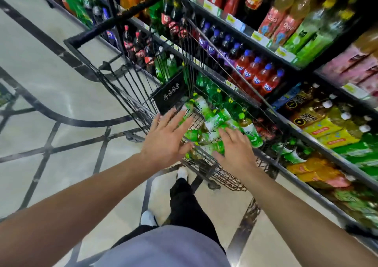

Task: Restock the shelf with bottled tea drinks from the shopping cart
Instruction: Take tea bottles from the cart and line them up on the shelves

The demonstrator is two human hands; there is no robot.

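The bottled tea drinks [212,123] lay heaped on their sides in the shopping cart [131,86], a jumble of green-labelled bottles with yellow-green caps and amber liquid showing through the clear plastic, pointing in different directions and resting against one another. One bottle [250,130] lay at the right of the heap, near the cart's wire side, its cap pointing up-left. The cart was of black wire with a black handle bar and stood just beside the shelf [319,144], a dark metal rack whose lower tiers held more green- and yellow-labelled bottles, blurred.
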